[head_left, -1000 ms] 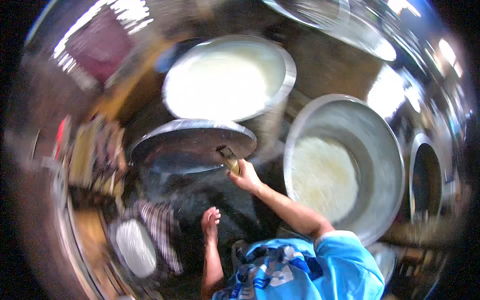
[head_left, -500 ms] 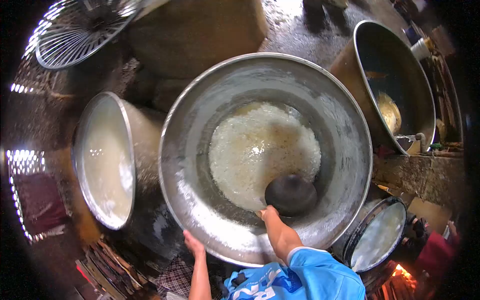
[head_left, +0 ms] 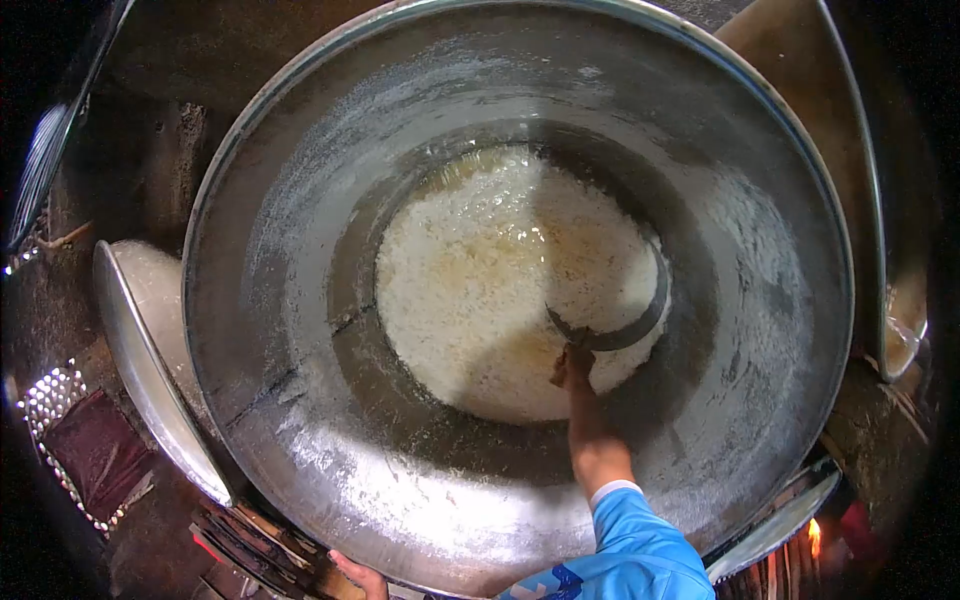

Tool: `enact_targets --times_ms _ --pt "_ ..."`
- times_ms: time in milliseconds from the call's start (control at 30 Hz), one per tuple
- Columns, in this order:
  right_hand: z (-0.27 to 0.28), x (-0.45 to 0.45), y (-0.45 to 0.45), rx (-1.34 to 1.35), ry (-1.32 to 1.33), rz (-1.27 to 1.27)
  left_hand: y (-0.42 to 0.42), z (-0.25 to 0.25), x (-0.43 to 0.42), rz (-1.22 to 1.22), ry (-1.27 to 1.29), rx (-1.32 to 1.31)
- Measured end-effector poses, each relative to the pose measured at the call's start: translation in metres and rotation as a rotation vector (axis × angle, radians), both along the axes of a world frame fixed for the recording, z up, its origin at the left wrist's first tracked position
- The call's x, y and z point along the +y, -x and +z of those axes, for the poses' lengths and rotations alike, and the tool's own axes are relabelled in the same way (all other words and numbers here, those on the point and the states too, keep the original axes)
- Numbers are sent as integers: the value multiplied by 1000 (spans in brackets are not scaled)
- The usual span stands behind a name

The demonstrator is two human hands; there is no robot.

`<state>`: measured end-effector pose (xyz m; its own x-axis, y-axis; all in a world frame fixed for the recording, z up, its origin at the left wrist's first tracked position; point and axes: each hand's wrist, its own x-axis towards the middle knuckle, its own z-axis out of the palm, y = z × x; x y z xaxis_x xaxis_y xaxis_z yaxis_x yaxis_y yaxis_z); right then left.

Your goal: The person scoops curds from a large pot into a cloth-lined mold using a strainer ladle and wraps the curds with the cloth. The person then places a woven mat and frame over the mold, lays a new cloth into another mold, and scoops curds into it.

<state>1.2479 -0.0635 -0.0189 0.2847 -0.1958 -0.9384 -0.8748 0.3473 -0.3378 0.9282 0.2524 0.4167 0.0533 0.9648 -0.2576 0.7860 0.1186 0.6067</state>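
My right hand (head_left: 574,364) reaches deep into a large metal vat (head_left: 400,500) and is closed round the short handle of a dark scoop (head_left: 640,328). The scoop's curved edge cuts into a white, grainy, wet mass (head_left: 470,290) at the bottom, and some of that mass lies inside the scoop. At the vat's near rim, lower left, is my left hand (head_left: 358,574); only its fingers and part of the palm show, and whether they grip the rim is unclear.
A second metal vessel (head_left: 165,385) with pale contents stands at the left. Another big vat (head_left: 820,110) is at the right. Firewood (head_left: 260,555) lies lower left. Flames (head_left: 814,538) burn lower right beside a smaller pot (head_left: 780,525). A dark red cloth (head_left: 98,455) is far left.
The view has moved in over the large vat. My right hand has gone down into it, and the scoop has passed from above the white mass into it. My left hand stays near the rim.
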Motion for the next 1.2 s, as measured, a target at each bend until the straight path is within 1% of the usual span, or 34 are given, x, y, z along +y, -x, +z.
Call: enact_targets --times_ms 67,100,133,233,267,300,333,400,433,467,500,533,567,600,633,667,733,767,800,867,900,933,1000,1033,1100,1133,1167,1200 --pt "-5 -30 -8 -115 -26 155 5 0 0 105 21 -48" --pt "-2 -42 -13 -160 -32 217 -61 19 -18 234 72 -130" --pt "3 -52 -18 -201 -37 278 -99 29 -28 364 124 -221" --pt "54 -60 -53 -149 16 371 -22 15 -12 -578 -268 758" --pt "60 -66 -58 -208 10 529 -32 16 -15 -403 -109 489" --pt "61 -76 -58 -269 11 687 -60 24 -19 -233 46 211" --pt "75 -81 -58 -308 -38 694 -72 33 -21 -71 202 -71" --pt "112 -82 -64 -385 -134 722 -48 15 -11 -28 302 -308" --pt "137 -79 -74 -414 -101 816 -62 25 -15 -68 257 -266" --pt "191 -70 -83 -439 -61 910 -59 29 -12 -94 343 -272" --pt "234 -61 -82 -459 -21 1007 -64 36 -12 -128 294 -258" --pt "252 -59 -82 -430 -18 1084 -36 9 0 -200 280 -141" --pt "268 -61 -84 -401 -9 1161 -49 29 -5 -238 234 -128" --pt "288 -60 -82 -367 3 1241 -27 12 2 -298 213 -145" --pt "310 -57 -85 -359 79 1341 -39 57 -5 -329 215 -103" --pt "355 -43 -84 -359 102 1428 -15 35 -3 -359 126 -267" --pt "456 -5 -68 -344 150 1610 33 30 -7 -250 252 -545" --pt "487 9 -59 -403 101 1688 60 34 -11 -171 312 -612" --pt "517 27 -46 -365 149 1798 96 12 -14 -130 278 -695" --pt "577 73 -17 -280 258 2029 163 16 -28 39 301 -685" --pt "610 95 -1 -236 276 2063 189 22 -43 141 307 -641" --pt "620 111 21 -224 210 2105 226 22 -56 254 290 -655" --pt "632 149 67 -184 76 2184 306 5 -83 491 324 -621" --pt "646 174 117 -149 100 2237 350 17 -92 605 378 -546" --pt "636 216 181 -59 -75 2249 433 -4 -124 894 376 -584" --pt "641 233 196 39 -165 2250 459 3 -145 1013 354 -588" --pt "622 252 223 100 -183 2326 493 -1 -162 1126 325 -606" --pt "594 273 257 149 -471 2487 534 -6 -172 1234 299 -622"
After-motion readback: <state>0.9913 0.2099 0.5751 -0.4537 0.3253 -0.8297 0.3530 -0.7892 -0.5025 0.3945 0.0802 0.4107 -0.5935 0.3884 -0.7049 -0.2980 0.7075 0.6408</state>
